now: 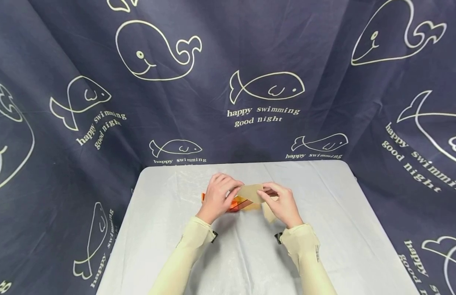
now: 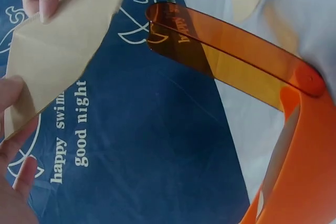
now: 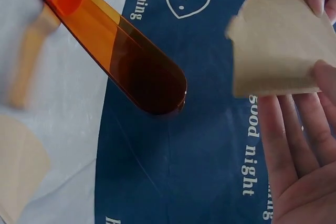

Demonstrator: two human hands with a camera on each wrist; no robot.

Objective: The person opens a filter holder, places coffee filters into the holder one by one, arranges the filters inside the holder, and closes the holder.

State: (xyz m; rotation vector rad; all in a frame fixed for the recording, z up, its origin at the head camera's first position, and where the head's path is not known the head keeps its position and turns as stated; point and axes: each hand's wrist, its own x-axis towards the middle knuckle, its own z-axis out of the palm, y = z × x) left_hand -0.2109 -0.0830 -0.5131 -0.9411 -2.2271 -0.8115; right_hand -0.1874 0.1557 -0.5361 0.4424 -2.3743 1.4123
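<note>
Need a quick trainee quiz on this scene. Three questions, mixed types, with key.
1. How many hands hold the raised tan paper, and which?

2. In the left wrist view, what is the see-through flap joined to?
A) a sleeve
B) an orange body
C) the curtain

3. True or false: a second tan piece lies on the white table, apart from the raised one.

Key:
1. Two: the left hand and the right hand both pinch it.
2. B
3. True
</note>
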